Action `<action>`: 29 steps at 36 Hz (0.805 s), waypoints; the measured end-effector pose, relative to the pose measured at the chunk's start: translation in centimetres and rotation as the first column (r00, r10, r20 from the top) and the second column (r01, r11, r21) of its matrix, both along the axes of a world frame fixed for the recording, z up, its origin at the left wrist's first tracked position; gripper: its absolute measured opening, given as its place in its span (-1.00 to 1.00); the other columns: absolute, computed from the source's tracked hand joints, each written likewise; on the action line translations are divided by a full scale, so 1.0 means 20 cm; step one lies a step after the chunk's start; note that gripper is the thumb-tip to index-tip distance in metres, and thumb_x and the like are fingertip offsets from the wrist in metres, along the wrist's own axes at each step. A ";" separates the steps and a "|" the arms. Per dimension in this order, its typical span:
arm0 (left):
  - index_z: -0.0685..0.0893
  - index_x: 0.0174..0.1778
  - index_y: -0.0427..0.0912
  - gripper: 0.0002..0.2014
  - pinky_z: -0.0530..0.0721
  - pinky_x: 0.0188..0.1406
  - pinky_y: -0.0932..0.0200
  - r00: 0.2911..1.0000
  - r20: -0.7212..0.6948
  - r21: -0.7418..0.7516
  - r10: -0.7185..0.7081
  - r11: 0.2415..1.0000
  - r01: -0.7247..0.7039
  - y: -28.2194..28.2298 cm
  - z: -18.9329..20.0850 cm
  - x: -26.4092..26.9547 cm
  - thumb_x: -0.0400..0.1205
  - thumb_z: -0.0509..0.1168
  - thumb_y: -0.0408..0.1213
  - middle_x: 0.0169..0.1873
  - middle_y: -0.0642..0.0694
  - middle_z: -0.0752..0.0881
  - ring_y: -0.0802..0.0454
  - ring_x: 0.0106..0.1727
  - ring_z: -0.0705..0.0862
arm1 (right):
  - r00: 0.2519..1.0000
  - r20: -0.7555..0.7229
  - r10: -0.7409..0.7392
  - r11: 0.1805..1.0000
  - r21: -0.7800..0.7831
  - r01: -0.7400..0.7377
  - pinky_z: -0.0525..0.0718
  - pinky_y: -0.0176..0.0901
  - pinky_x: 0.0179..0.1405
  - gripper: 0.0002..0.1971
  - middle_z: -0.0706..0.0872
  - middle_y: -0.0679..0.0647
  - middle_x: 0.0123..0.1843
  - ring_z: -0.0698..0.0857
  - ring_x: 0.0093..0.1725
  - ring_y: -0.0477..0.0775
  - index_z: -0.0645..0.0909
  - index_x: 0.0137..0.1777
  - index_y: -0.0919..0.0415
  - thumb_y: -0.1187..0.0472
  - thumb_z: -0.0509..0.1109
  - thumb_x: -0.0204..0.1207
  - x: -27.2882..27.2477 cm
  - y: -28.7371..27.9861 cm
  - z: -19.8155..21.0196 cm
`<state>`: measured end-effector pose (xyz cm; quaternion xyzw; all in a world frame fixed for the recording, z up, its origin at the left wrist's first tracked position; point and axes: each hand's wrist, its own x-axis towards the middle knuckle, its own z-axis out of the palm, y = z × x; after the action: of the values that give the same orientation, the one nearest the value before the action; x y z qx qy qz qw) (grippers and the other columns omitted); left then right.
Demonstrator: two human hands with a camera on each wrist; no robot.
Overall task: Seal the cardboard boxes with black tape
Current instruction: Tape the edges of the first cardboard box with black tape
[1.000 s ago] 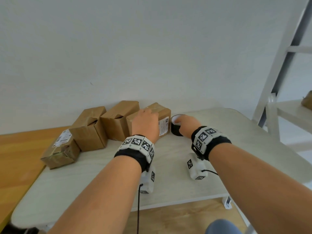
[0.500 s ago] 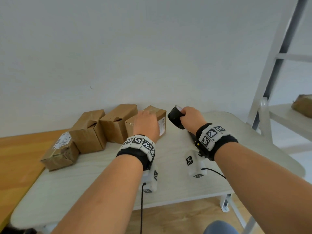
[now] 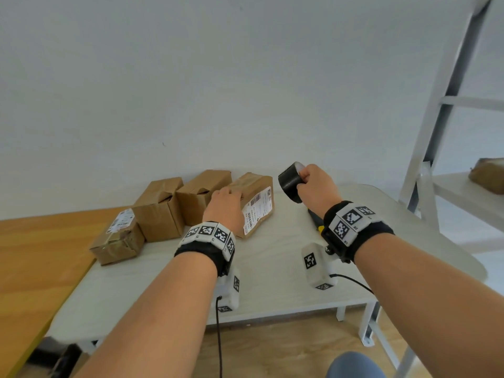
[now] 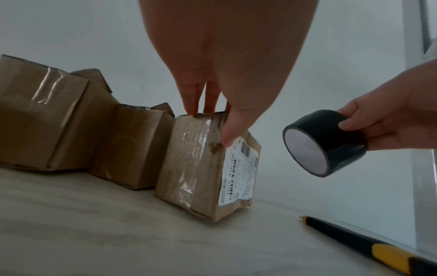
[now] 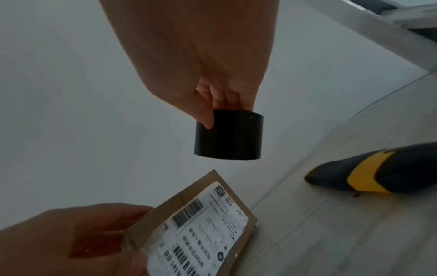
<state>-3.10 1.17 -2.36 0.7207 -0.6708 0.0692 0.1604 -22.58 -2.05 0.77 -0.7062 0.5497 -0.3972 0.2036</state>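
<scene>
Two hands were busy. Right hand gripped the black tape roll, thumb and fingers curled round its rim, roll held in the air above the surface, just right of the labelled box. No free tape end visible in any view, so no strip looked pulled.

Left hand clasped the labelled cardboard box from above: fingers on its top edge, thumb down the near side face, per the left wrist view. Box stood on the surface, shipping label facing right.

Outward: three more cardboard boxes in a row to the left, the middle box just beside the held one, then the tall box, then the low box at the surface's left edge. Two had top flaps standing open. Old clear tape showed on several; black tape on none.

Black-and-yellow utility knife lay on the surface near the right wrist, untouched.

Judgement: task barely started. Tape in hand, first box steadied, zero of four sealed. All pulling, sticking and cutting still left.
</scene>
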 end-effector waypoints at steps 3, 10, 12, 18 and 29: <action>0.48 0.45 -0.14 -0.54 0.48 0.37 0.04 1.000 -0.003 -0.023 -0.007 1.000 0.007 -0.03 0.00 -0.04 0.62 0.26 -0.14 0.38 -0.15 0.51 -0.12 0.38 0.44 | 1.000 -0.009 0.021 0.999 -0.026 -0.021 0.47 -0.15 -0.20 -0.83 0.53 0.09 -0.11 0.53 -0.10 0.12 0.43 -0.05 0.24 0.51 0.16 0.50 0.00 0.03 0.00; 0.56 0.33 -0.17 -0.66 0.54 0.25 0.07 0.998 -0.016 -0.070 -0.059 0.996 0.058 -0.09 0.00 -0.10 0.65 0.23 -0.17 0.25 -0.15 0.57 -0.12 0.31 0.47 | 0.999 0.041 0.030 0.999 0.013 -0.031 0.42 -0.24 -0.32 -0.78 0.55 0.01 -0.15 0.55 -0.12 0.06 0.43 -0.02 0.17 0.48 0.19 0.45 -0.01 -0.03 -0.05; 0.61 0.10 -0.21 -0.81 0.52 0.01 0.13 0.995 -0.011 -0.169 -0.096 0.981 0.092 -0.09 0.04 -0.12 0.67 0.16 -0.25 0.02 -0.14 0.63 -0.09 0.12 0.54 | 0.999 0.042 0.030 1.000 0.002 -0.030 0.38 -0.29 -0.38 -0.78 0.53 0.00 -0.18 0.52 -0.17 0.02 0.45 -0.02 0.20 0.49 0.20 0.43 -0.01 -0.05 -0.06; 0.59 -0.25 -0.26 -0.70 0.42 -0.38 0.15 0.957 -0.243 -0.209 -0.160 0.972 0.110 -0.09 0.15 -0.21 0.71 0.08 -0.22 -0.38 -0.09 0.60 -0.04 -0.32 0.55 | 0.997 0.038 0.063 0.996 -0.069 -0.060 0.46 -0.27 -0.35 -0.80 0.52 -0.04 -0.24 0.52 -0.23 0.00 0.50 -0.06 0.23 0.49 0.26 0.40 -0.01 -0.08 -0.05; 0.70 -0.13 -0.30 -0.78 0.45 -0.39 0.25 0.823 -0.509 -0.131 -0.252 0.968 0.216 -0.04 0.22 -0.24 0.68 0.23 -0.24 -0.34 -0.15 0.66 0.03 -0.39 0.55 | 0.998 0.021 0.055 0.995 -0.081 -0.053 0.46 -0.27 -0.32 -0.80 0.64 0.03 -0.16 0.59 -0.16 0.05 0.57 -0.07 0.19 0.44 0.20 0.45 -0.02 -0.07 -0.06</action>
<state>-7.96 0.45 2.09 0.6188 -0.6826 -0.1265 0.3677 -23.01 -3.42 -0.39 -0.7237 0.5114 -0.4217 0.1922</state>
